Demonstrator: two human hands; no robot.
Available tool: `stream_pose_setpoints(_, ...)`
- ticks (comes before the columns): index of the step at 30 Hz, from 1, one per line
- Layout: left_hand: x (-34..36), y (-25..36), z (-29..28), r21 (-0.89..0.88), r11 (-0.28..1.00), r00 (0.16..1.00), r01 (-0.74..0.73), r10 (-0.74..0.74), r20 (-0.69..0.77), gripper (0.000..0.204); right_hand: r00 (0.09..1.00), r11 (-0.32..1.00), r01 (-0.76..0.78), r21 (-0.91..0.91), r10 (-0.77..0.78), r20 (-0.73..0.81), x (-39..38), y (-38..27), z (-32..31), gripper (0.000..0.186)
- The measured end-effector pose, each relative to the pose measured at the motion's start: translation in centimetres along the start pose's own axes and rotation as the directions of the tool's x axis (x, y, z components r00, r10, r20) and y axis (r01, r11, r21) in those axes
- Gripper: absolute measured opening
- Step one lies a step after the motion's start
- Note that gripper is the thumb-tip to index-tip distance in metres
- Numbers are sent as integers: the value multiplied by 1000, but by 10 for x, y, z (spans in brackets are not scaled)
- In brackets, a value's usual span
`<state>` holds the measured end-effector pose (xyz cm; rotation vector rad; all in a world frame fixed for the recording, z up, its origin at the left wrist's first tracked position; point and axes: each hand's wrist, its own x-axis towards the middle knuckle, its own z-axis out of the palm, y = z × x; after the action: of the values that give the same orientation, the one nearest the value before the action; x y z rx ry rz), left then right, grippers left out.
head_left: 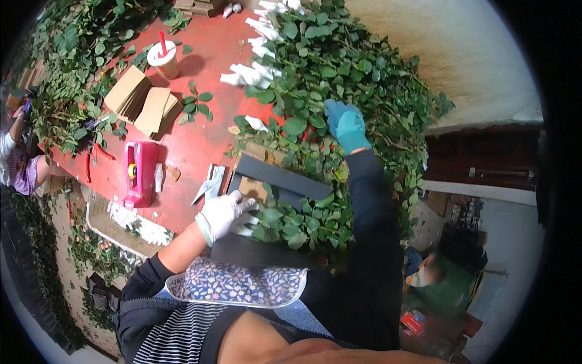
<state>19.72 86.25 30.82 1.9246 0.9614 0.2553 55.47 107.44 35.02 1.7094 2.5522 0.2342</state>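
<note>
My left hand (219,216), in a white glove, curls over the white-sleeved end of a small leafy bunch (303,221). This bunch lies between a black board (282,177) and a darker flap (254,250), with a piece of brown cardboard (252,188) by my fingertips. Farther off and to the right, my right hand (347,126), in a blue glove, reaches into a big pile of leafy stems (364,79). Its fingers bend down among the leaves, which hide what they grip. White-sleeved flower heads (254,76) stick out of the pile's left side.
Scissors (210,184) lie left of the black board. On the red table (200,103) are a pink tape dispenser (140,174), cardboard pieces (139,100), a lidded cup (163,59) and red-handled pliers (96,161). A floral tray (242,282) sits against me. Other people are at far left and lower right.
</note>
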Motion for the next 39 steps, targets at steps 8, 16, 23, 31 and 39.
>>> stream_pose_setpoints(8, -8, -9, -4, 538, 841, 993, 49, -97, 62, 38, 939, 929, 323, 179, -290, -186, -52, -111, -177, 29)
stream_pose_setpoints(16, -8, -28, 22, 251, 968, 978, 14, 39, -206, 29, 774, 765, -84, 638, -353, 525, -175, -74, -85, 29)
stream_pose_setpoints(23, 1, -21, -3, 417, 895, 960, -160, 240, -145, 38, 668, 591, -552, 588, -109, 736, -215, -43, 13, 25)
stream_pose_setpoints(31, 19, -15, -15, 345, 909, 971, -235, 236, 38, 42, 797, 760, -337, 555, -83, 598, -245, -42, 65, 29)
stream_pose_setpoints(39, 15, -29, 7, 336, 927, 984, -169, 175, 11, 44, 985, 635, -169, 754, 125, 116, -165, -15, -47, 31)
